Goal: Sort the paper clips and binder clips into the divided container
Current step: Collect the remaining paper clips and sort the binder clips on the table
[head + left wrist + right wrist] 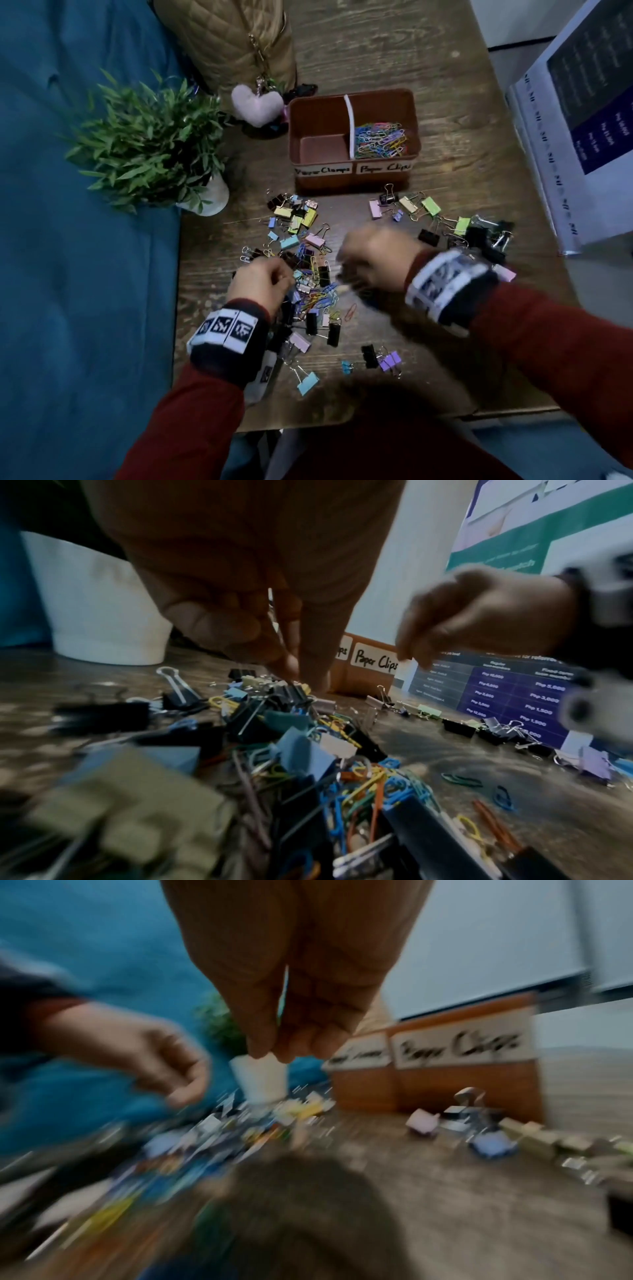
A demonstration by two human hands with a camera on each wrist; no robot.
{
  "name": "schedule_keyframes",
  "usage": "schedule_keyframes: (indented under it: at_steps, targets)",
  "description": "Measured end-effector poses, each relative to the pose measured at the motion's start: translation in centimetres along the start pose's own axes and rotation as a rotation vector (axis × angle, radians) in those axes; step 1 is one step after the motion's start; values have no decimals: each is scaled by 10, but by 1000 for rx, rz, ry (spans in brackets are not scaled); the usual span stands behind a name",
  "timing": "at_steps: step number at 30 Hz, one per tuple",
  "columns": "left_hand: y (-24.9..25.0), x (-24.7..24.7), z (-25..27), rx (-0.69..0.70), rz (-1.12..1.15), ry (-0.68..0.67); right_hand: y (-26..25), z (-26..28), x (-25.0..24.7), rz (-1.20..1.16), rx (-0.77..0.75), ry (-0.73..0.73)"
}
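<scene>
A brown divided container [409, 102] stands at the back of the wooden table. Its right half, labelled "Paper Clips", holds coloured paper clips [378, 140]; the left half looks bare. A mixed pile of binder clips and paper clips [308, 274] lies in front of it, and a row of binder clips [445, 222] sits to the right. My left hand [287, 281] reaches down into the pile, fingertips [291, 666] pinching a thin clip wire. My right hand [346, 270] hovers beside it, blurred, with fingers gathered downward [291, 1047]. Whether it holds anything is unclear.
A potted plant [150, 144] stands at the table's left edge, beside a blue sofa [68, 257]. A tan quilted bag [233, 41] and a pink heart charm [257, 104] sit behind the container. A printed sheet [582, 120] leans at the right.
</scene>
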State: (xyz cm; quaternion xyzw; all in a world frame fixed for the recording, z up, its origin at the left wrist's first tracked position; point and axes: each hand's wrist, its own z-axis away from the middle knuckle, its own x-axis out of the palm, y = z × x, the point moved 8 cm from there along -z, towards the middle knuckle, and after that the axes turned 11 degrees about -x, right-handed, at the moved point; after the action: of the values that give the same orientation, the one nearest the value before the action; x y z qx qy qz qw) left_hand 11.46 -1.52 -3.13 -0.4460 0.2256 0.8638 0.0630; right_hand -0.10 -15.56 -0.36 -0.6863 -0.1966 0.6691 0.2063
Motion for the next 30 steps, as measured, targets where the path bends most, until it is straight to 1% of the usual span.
schedule_keyframes:
  at_steps: [1,3,4,6,9,12,15,20,23,25,30]
  targets:
    - [-6,1,1,-16,6,-7,-17,7,26,31,-96,-103]
    - [-14,6,4,-42,-18,-40,-34,16,65,61,-173,-292]
    - [-17,10,5,-47,-33,-62,-36,17,77,69,-183,-356]
    - [-21,18,9,-53,-51,-108,-36,13,90,110,-193,-401]
    - [-22,27,13,-36,-83,-112,-34,7,97,176,-186,-374]
    - [-19,31,17,0,-82,-96,-32,10,99,186,-201,-335]
    - [-16,34,22,44,-86,-82,-24,27,95,170,-237,-237]
    - [-4,36,34,146,-76,-34,5,60,79,207,-186,-134]
    - [2,46,41,172,-139,-80,4,64,68,210,-150,-78]
    - [3,54,42,164,-210,-102,-7,57,76,175,-141,-134]
    - [3,56,41,180,-328,-44,-38,31,105,234,-203,-349]
